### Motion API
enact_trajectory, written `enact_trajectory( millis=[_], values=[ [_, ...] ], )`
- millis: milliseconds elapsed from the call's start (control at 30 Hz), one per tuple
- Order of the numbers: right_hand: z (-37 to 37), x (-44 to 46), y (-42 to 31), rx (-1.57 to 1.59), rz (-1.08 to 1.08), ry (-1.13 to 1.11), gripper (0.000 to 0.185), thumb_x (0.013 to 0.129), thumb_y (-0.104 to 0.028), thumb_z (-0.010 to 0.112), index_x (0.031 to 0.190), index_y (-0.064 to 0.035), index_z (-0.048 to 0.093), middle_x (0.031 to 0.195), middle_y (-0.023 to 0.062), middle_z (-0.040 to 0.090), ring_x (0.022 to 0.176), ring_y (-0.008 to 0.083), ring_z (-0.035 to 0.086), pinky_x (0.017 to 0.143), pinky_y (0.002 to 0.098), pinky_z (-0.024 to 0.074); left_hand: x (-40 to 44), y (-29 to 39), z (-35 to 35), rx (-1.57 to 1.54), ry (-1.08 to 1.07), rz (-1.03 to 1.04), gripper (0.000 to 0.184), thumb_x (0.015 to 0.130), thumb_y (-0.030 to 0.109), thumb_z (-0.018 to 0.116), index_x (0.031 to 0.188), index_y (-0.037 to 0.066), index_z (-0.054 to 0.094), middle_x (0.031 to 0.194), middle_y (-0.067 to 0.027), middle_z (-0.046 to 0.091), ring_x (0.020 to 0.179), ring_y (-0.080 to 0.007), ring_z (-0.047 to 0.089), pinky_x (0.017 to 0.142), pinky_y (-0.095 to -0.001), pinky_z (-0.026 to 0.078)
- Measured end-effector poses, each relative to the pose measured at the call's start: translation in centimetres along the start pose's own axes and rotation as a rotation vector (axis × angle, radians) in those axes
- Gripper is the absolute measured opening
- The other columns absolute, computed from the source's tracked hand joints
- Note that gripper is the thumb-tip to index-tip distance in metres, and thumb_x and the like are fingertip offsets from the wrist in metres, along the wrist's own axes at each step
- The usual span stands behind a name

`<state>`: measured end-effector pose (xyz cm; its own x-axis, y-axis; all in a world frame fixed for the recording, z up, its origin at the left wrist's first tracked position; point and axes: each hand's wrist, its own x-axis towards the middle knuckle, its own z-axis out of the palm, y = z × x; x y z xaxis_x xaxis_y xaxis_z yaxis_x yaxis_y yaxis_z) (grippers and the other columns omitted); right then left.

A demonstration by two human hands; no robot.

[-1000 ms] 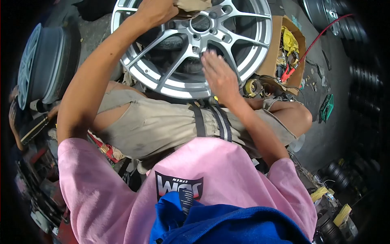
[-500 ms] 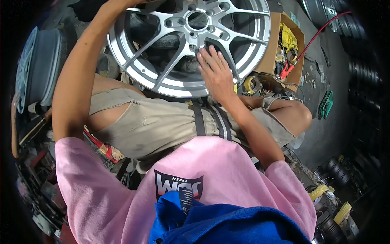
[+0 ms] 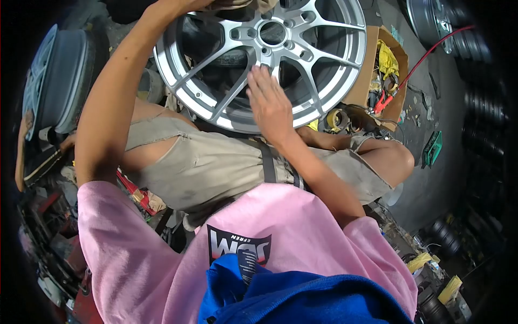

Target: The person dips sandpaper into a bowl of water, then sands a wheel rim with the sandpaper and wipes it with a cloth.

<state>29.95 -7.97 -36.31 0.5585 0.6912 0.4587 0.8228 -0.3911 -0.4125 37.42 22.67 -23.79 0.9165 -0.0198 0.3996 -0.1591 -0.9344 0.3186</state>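
A silver multi-spoke alloy wheel rim [image 3: 272, 33] lies in front of my lap, its spoked face turned up toward me. My right hand [image 3: 270, 105] rests over the near side of the rim, fingers stretched out and together, their tips at a spoke below the hub. At the top edge my left hand [image 3: 195, 4] is partly cut off by the frame. A beige cloth [image 3: 245, 5] is bunched at this hand, lying over the far spokes. Its fingers are mostly out of sight, but the hand appears to grip the cloth.
To the right stands a cardboard box [image 3: 361, 81] holding a yellow packet [image 3: 387, 58] and red-handled tool [image 3: 383, 101]. Tape rolls [image 3: 337, 120] lie near the rim. Another wheel [image 3: 56, 81] stands at left. A green object [image 3: 433, 148] lies on the floor; tyres [image 3: 488, 102] line the right.
My right hand has slid left across the rim, toward the neighbouring spoke. More of the beige cloth shows beside my left hand. The rim appears slightly farther right and up in view.
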Motion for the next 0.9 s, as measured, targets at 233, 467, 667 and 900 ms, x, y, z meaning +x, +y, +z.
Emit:
enact_trajectory(
  millis=[233, 467, 667, 900],
  values=[
    [0.8, 1.6, 1.2, -0.005, -0.021, -0.010, 0.042, 0.096, -0.012, 0.069, 0.135, 0.0030, 0.065, 0.148, 0.0183, 0.060, 0.139, 0.0338, 0.056, 0.117, 0.0462, 0.0449, 0.1, 1.1, 0.6, -0.054, -0.060, -0.073, 0.043, 0.080, -0.002, 0.059, 0.122, 0.001, 0.069, 0.114, -0.0266, 0.072, 0.112, -0.0453, 0.066, 0.096, -0.0488, 0.052],
    [-0.1, -0.8, 0.7, -0.014, -0.063, -0.051, 0.041, 0.098, -0.014, 0.069, 0.135, 0.0039, 0.065, 0.149, 0.0185, 0.059, 0.142, 0.0305, 0.054, 0.119, 0.0501, 0.0406, -1.0, 2.1, 3.1, 0.004, -0.049, -0.022, 0.042, 0.078, -0.001, 0.065, 0.120, 0.002, 0.069, 0.115, -0.0221, 0.069, 0.114, -0.0416, 0.064, 0.098, -0.0474, 0.051],
    [1.5, 4.8, 1.6, 0.051, 0.115, 0.153, 0.027, 0.104, -0.012, 0.059, 0.123, 0.0037, 0.069, 0.117, 0.0247, 0.072, 0.107, 0.0433, 0.068, 0.113, 0.0551, 0.0438, -2.3, 5.6, 4.5, 0.026, -0.111, 0.157, 0.048, 0.072, 0.005, 0.078, 0.119, 0.002, 0.068, 0.120, -0.0204, 0.062, 0.118, -0.0401, 0.059, 0.101, -0.0458, 0.050],
    [-5.5, 1.4, 0.8, 0.433, 0.412, -0.001, 0.027, 0.106, -0.016, 0.057, 0.112, 0.0038, 0.074, 0.099, 0.0259, 0.073, 0.094, 0.0453, 0.069, 0.112, 0.0518, 0.0473, -3.0, 5.8, 7.2, 0.182, 0.098, 0.273, 0.056, 0.070, 0.013, 0.084, 0.122, 0.002, 0.067, 0.122, -0.0216, 0.059, 0.116, -0.0396, 0.059, 0.103, -0.0482, 0.049]
  ],
)
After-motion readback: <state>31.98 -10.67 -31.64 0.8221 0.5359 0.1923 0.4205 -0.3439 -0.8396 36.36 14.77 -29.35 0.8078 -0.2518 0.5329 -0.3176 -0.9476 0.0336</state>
